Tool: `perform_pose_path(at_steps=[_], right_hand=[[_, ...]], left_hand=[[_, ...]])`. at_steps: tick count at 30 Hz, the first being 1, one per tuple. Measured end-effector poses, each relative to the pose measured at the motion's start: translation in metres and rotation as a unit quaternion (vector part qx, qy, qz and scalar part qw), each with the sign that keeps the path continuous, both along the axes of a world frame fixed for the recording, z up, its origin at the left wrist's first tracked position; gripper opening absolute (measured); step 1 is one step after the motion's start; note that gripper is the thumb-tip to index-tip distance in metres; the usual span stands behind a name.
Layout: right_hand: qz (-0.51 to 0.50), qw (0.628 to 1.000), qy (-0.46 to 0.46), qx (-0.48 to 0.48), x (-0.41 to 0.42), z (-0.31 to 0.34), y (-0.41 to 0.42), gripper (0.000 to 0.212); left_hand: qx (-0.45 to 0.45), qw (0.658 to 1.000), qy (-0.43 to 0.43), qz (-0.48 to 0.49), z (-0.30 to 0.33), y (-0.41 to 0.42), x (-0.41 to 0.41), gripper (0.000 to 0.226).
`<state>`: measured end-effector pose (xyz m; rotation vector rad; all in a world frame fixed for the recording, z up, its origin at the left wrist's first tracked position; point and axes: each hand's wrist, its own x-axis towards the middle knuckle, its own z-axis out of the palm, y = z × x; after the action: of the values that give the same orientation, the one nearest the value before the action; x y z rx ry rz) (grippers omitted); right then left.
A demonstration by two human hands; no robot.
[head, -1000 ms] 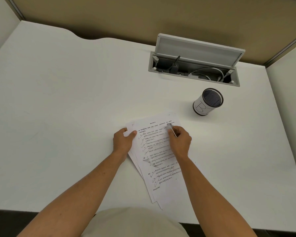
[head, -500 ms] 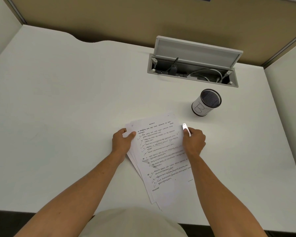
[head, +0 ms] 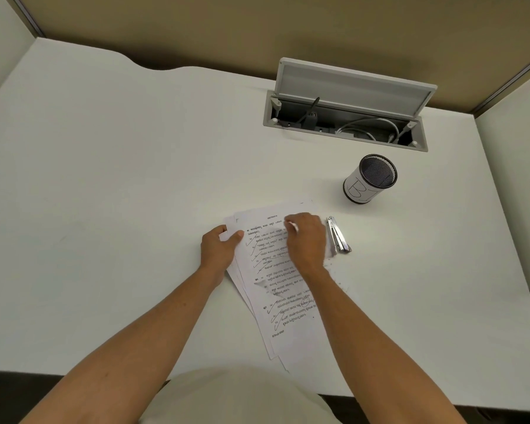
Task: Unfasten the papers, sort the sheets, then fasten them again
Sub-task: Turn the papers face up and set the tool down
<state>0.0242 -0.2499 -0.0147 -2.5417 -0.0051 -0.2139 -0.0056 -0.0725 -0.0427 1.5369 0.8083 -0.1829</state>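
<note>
Papers (head: 283,289) lie fanned and seemingly unfastened, a metal stapler (head: 337,235) just beside them; left hand (head: 218,249) pinches their edge, right hand (head: 306,240) presses flat-fingered on top. Sorting and refastening remain.

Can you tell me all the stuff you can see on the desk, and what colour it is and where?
desk: one, white, fills the view, with tan walls behind.
papers: a fanned pile of several sheets, white with black print and pen ticks, near the front middle of the desk.
staple tool: one, silver metal, lying on the desk just right of the papers.
cup: one, white side with a dark mesh inside, standing behind and to the right of the papers.
cable box: one, grey, set into the back of the desk, lid up, cables inside.
left hand: holds the pile's left edge.
right hand: rests on the top sheet; its grip is blurred.
</note>
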Motion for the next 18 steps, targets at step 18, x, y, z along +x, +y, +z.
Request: perform_pose_path(at_steps=[18], right_hand=[[0.235,0.956,0.046,-0.167,0.02,-0.002,0.039,0.02]], left_hand=[[-0.018,1.0,-0.002,-0.001,-0.001,0.0,0.0,0.049]])
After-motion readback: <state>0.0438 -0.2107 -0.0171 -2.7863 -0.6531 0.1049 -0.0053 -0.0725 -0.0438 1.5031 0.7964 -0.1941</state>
